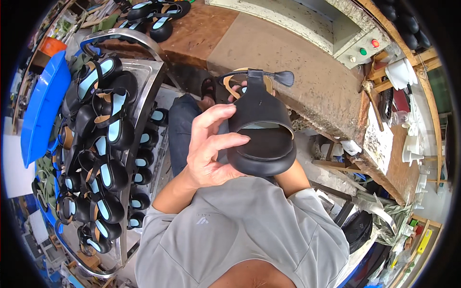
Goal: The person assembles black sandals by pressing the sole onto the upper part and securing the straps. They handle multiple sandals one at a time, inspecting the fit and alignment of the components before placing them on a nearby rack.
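Observation:
A black open-toe sandal (261,106) is held up before my chest, its toe end toward me. It has a wide upper band, a thin ankle strap with a tan lining, and a pale blue patch showing inside. My left hand (209,151) grips its left side, two fingertips lying against the upper and the toe opening. Behind the sandal my right hand (234,91) is mostly hidden; only some fingers show near the heel strap, and its forearm passes under the sole. A loose strap end (283,78) sticks out to the right.
On my left stands a metal rack (153,79) loaded with several similar black sandals (115,129). A blue plastic tray (43,110) leans beside it. Ahead is a worn workbench (283,62) with more sandals at its far left and a machine box (360,50) with coloured buttons.

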### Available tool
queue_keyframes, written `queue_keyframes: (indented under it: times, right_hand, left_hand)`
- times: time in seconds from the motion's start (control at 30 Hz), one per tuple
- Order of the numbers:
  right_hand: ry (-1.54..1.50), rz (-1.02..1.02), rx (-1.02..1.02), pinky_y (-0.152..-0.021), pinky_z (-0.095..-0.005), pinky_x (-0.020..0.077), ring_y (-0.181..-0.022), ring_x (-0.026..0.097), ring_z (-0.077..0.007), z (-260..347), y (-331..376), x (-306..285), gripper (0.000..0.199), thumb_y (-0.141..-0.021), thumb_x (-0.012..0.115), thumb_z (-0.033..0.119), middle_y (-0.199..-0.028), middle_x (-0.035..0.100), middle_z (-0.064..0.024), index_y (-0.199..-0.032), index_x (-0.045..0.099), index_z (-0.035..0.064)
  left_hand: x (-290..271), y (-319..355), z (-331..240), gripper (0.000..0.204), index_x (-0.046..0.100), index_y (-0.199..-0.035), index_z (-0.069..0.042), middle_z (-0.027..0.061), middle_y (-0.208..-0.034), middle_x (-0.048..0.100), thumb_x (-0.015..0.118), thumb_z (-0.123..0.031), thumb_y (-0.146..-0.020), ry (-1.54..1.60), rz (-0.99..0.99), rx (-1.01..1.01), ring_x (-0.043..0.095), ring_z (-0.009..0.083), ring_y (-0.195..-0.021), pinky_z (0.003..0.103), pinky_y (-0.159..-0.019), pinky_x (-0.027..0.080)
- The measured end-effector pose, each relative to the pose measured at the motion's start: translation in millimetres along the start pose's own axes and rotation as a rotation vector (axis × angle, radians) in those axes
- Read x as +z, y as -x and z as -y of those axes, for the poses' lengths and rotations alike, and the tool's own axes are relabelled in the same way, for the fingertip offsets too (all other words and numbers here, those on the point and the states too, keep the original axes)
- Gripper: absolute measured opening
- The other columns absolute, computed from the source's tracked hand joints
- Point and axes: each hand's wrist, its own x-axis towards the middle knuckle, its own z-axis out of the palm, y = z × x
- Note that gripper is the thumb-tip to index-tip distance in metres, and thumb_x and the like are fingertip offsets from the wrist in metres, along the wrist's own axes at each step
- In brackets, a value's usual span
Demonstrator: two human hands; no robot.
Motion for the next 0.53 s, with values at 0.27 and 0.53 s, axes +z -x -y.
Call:
queue_keyframes:
  times: [0.27, 0.53]
  right_hand:
    - [-0.501, -0.105, 0.154, -0.102, -0.0428, 0.0429, -0.121, 0.049, -0.0288, -6, 6, -13, 0.065, -0.092, 0.038, 0.054, -0.132, 0.048, -0.0174, -0.135, 0.041, 0.0047]
    - [-0.743, -0.242, 0.255, -0.102, -0.0444, 0.0432, -0.122, 0.049, -0.0283, -14, 17, -33, 0.076, -0.088, 0.042, 0.066, -0.137, 0.046, -0.0145, -0.137, 0.041, 0.0076]
  left_hand:
    - [-7, -9, 2, 0.060, 0.064, -0.105, -0.003, 0.0210, -0.126, 0.052, 0.082, -0.042, -0.062, 0.009, 0.054, 0.059, 0.047, 0.0410, -0.120, 0.052, -0.101, 0.037]
    - [-12, -15, 2, 0.061, 0.064, -0.107, -0.001, 0.0199, -0.119, 0.058, 0.080, -0.043, -0.066, -0.056, 0.110, 0.092, 0.051, 0.0395, -0.118, 0.053, -0.100, 0.038]
